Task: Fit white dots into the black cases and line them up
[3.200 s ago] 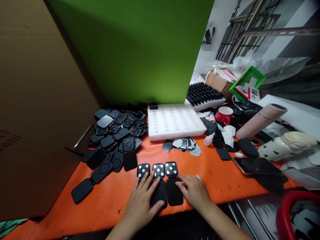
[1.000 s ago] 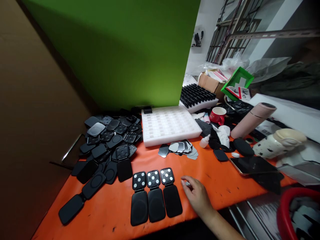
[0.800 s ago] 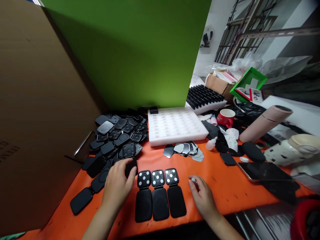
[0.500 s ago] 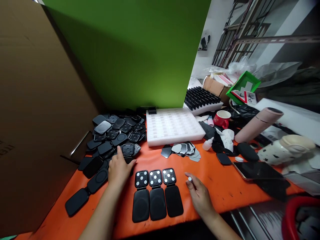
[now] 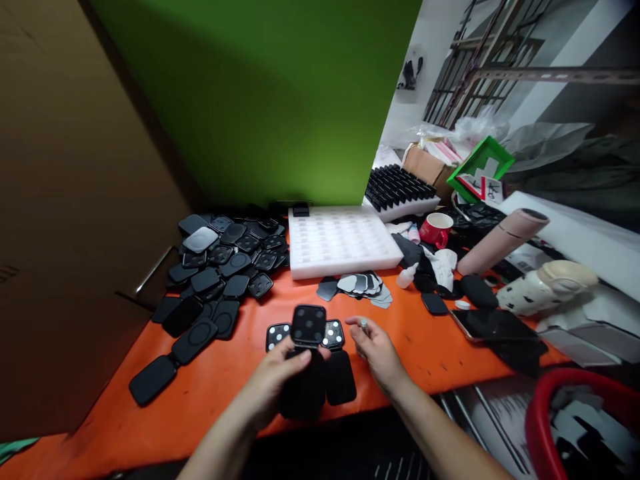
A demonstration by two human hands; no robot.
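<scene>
My left hand (image 5: 274, 381) grips a black hinged two-panel piece (image 5: 303, 392), thumb on top near the hinge. The raised square panel of that piece has dark round recesses. Beneath it, partly hidden, lie black hinged pieces with white dots: one dotted square (image 5: 278, 335) shows at its left, and another dotted piece (image 5: 341, 379) at its right. Just right of these, my right hand (image 5: 379, 353) pinches a small pale round stub (image 5: 364, 325) between thumb and forefinger. Left of both hands is a heap of black hinged pieces (image 5: 235, 265).
A white foam tray (image 5: 345, 267) stands at the back, with grey plates (image 5: 367, 287) in front of it. Rightward are a dropper bottle (image 5: 407, 275), red mug (image 5: 437, 231), pink flask (image 5: 503, 243) and phone (image 5: 493, 325). Cardboard (image 5: 75, 233) walls the left; a red bin (image 5: 543, 427) stands lower right.
My left hand has taken a black hinged piece from the heap and brought it right, over the dotted row. My right hand still pinches the pale stub. The view has shifted slightly.
</scene>
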